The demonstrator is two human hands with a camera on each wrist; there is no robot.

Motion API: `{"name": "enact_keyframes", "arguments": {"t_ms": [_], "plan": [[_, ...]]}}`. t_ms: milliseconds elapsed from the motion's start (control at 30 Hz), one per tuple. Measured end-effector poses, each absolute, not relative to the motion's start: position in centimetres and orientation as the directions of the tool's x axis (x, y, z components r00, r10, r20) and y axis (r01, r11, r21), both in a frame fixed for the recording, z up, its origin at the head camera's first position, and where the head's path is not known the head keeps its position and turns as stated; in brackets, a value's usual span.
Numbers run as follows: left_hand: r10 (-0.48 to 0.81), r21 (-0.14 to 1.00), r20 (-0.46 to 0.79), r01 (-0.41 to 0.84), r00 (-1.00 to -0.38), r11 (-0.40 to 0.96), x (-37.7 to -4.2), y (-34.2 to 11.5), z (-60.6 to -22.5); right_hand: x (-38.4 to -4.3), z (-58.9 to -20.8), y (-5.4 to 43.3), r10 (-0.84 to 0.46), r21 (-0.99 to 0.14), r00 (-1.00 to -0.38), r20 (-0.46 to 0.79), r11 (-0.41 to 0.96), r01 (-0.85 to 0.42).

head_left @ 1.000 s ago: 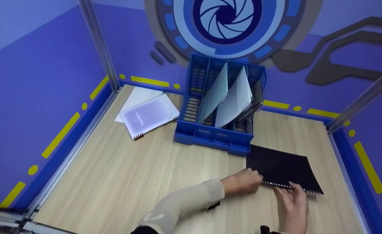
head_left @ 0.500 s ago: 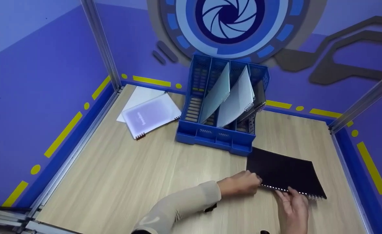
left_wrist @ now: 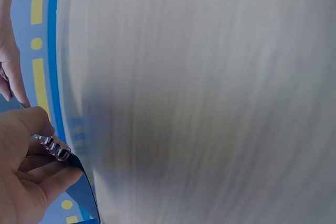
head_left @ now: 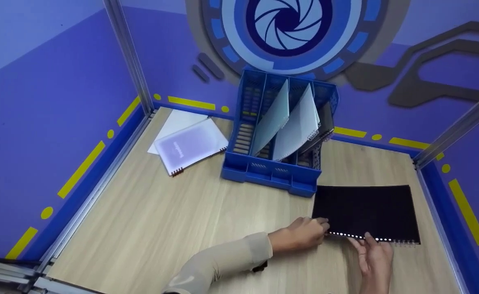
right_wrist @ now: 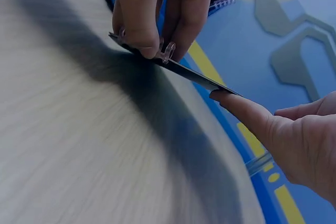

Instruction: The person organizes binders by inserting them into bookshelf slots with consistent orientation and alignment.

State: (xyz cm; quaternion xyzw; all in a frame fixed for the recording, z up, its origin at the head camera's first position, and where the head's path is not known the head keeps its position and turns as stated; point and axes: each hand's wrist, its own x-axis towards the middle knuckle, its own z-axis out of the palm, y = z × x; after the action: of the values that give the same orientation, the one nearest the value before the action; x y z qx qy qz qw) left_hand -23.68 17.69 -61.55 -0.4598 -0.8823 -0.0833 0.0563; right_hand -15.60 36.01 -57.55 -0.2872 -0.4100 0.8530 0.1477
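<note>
Black punched cover (head_left: pixel 370 208) is being held with its near edge off the table (head_left: pixel 207 212), just beside the front corner of the blue rack (head_left: pixel 264 181). At its left end, clear rings (right_wrist: pixel 168 52) are being pinched by the left hand (head_left: pixel 300 234); by uneven squeezing, popping loose is being risked. Farther right, the punched edge is being gripped by the right hand (head_left: pixel 376 257), thumb above, fingers beneath; by over-bending, tearing is being risked.

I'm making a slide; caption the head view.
Left hand and right hand hold a black notebook by its punched edge near a blue file rack.
</note>
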Motion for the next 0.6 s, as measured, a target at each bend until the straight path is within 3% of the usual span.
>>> {"name": "enact_keyframes", "arguments": {"t_ms": [100, 400, 600], "plan": [[0.795, 0.114, 0.246, 0.831, -0.554, 0.544, -23.6, 17.2, -61.3, -15.3, -56.6, 35.5, 0.528, -0.805, -0.781, -0.334, -0.591, -0.056], [0.781, 0.02, 0.464, 0.886, -0.418, 0.462, -24.0, 14.6, -59.6, -14.9, -53.7, 34.0, 0.567, -0.804, -0.802, -0.188, -0.558, -0.206], [0.739, 0.097, 0.486, 0.87, -0.466, 0.484, -24.7, 11.4, -58.7, -14.2, -52.3, 33.2, 0.588, -0.784, -0.79, -0.172, -0.567, -0.251]]}}
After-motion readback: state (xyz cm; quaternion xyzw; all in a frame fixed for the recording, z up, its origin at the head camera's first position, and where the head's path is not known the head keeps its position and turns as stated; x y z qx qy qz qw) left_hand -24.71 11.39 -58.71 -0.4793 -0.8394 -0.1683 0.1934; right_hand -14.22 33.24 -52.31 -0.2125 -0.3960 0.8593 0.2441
